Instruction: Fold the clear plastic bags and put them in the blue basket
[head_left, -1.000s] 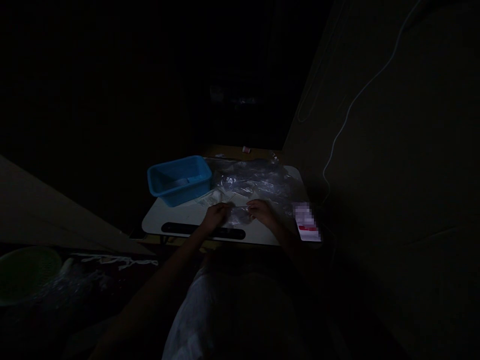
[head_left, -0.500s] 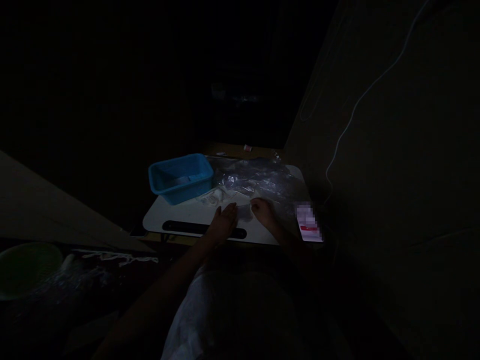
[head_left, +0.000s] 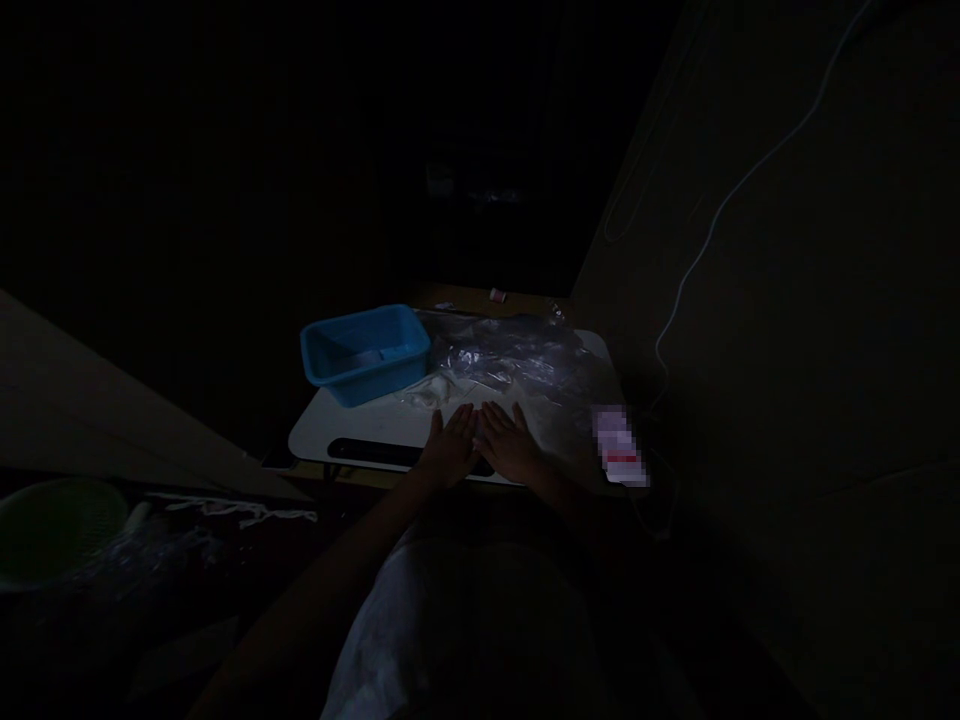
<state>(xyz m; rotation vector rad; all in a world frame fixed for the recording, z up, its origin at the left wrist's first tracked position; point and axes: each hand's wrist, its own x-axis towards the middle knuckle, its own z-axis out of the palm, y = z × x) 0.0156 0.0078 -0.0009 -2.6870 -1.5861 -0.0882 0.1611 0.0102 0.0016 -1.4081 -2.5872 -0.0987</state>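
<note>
Side by side near the front edge of a small white table point(head_left: 315, 430), both my hands lie flat with fingers stretched out. My left hand point(head_left: 451, 445) and my right hand point(head_left: 508, 440) almost meet at the fingertips. Between and under them shows a sliver of what looks like a small clear plastic piece point(head_left: 478, 425), mostly covered. Just beyond my fingers is a bunched clear bag with something whitish point(head_left: 431, 391). Farther back, crinkled clear plastic sheeting point(head_left: 517, 350) spreads over the table.
A blue plastic basin point(head_left: 382, 385) stands at the table's back left, with something pale inside. At the right edge lies a lit phone point(head_left: 619, 445), its screen blurred. A white cable point(head_left: 712, 220) hangs along the right wall. A green basket point(head_left: 60, 530) sits low at left.
My right hand has gone from curled fingers at the edge of the clear plastic piece to lying flat over it, closer to my left hand. The left hand stays flat.
</note>
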